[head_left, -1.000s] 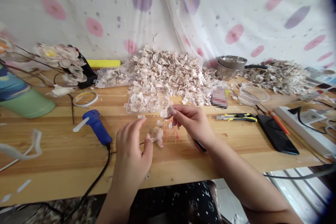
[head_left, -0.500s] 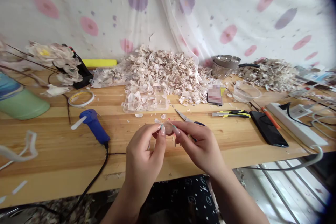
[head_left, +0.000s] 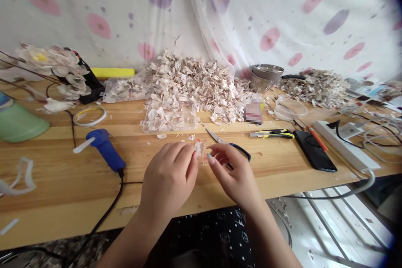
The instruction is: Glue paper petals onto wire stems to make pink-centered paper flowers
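My left hand [head_left: 171,176] is closed, palm down, its fingertips pinching a small pale translucent petal piece [head_left: 200,148] over the wooden table. My right hand [head_left: 234,173] is just right of the piece, thumb and fingers apart and curved, with nothing visible between them. Behind my right hand lie scissors [head_left: 240,150] with dark handles, partly hidden by its fingers. A clear compartment box [head_left: 185,119] with pale flakes stands beyond my hands, in front of a large heap of flakes [head_left: 191,79].
A blue glue gun [head_left: 106,148] with a black cord lies at left, near a tape roll [head_left: 90,116]. At right are a yellow-black cutter [head_left: 273,134], a phone [head_left: 315,150] and a white power strip [head_left: 348,146]. Metal bowls [head_left: 268,73] stand behind.
My right fingers have come off the piece and spread. My left hand has turned palm down, still pinching it. The whole view has shifted slightly.
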Demonstrator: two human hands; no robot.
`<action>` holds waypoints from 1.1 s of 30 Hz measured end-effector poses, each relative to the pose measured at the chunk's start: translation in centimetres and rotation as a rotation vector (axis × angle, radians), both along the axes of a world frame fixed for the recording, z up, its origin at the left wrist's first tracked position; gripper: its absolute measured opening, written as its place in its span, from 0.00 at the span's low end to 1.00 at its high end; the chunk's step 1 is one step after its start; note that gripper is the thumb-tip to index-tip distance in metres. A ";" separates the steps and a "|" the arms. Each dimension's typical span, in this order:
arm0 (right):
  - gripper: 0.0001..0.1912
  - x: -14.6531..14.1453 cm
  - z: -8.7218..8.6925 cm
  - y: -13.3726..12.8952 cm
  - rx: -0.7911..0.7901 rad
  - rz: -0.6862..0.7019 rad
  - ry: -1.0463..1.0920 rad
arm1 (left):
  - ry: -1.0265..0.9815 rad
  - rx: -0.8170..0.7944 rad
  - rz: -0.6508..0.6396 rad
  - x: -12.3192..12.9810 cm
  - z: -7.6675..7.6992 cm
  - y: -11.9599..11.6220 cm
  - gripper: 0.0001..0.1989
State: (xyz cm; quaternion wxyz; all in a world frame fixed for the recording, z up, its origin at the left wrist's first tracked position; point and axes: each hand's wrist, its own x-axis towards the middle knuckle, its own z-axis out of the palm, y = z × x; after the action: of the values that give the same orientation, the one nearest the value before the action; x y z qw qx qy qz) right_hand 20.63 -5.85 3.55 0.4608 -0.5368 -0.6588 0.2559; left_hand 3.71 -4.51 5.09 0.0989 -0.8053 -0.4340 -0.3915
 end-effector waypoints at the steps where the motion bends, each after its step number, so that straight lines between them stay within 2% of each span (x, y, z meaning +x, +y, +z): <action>1: 0.13 -0.5 0.1 0.0 -0.008 0.015 0.019 | -0.003 -0.004 -0.008 0.1 -0.1 0.0 0.05; 5: 0.09 -1.6 -0.1 0.3 0.017 0.043 0.085 | -0.059 -0.026 -0.042 0.1 -0.5 -0.3 0.05; 7: 0.08 -1.7 -0.2 0.5 0.009 0.072 0.122 | -0.144 -0.095 -0.044 0.0 -0.8 -0.3 0.05; 11: 0.10 -1.8 -0.5 0.4 -0.060 0.116 0.278 | -0.397 -0.300 -0.077 0.3 -1.3 -0.2 0.13; 14: 0.13 -1.8 -0.6 0.4 -0.133 0.161 0.390 | -0.535 -0.407 -0.143 0.6 -1.7 -0.2 0.11; 17: 0.16 -1.2 -0.9 0.5 -0.218 0.203 0.397 | -0.572 -0.421 -0.137 0.7 -1.8 -0.1 0.09; 20: 0.18 0.4 -1.6 0.9 -0.211 0.096 0.222 | -0.555 -0.349 -0.098 0.7 -1.7 0.0 0.09; 23: 0.16 2.5 -2.3 1.2 -0.120 -0.172 -0.146 | -0.547 -0.282 -0.062 0.5 -1.5 0.1 0.09; 25: 0.15 3.8 -2.6 1.3 -0.114 -0.304 -0.360 | -0.546 -0.264 -0.044 0.4 -1.4 0.1 0.10; 27: 0.16 4.7 -2.7 1.3 -0.160 -0.329 -0.489 | -0.567 -0.273 -0.027 0.4 -1.4 0.1 0.09; 30: 0.17 5.3 -2.3 1.2 -0.249 -0.280 -0.589 | -0.621 -0.299 -0.008 0.5 -1.4 0.1 0.08; 33: 0.11 5.6 -1.5 1.6 -0.324 -0.247 -0.668 | -0.674 -0.315 0.010 0.6 -1.3 0.2 0.08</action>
State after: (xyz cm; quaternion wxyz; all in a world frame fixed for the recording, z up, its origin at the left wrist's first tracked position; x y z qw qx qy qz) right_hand 26.22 -4.25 2.08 0.1577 -0.7316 -0.6540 0.1102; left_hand 4.30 -4.36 3.80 -0.1726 -0.6345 -0.5009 -0.5627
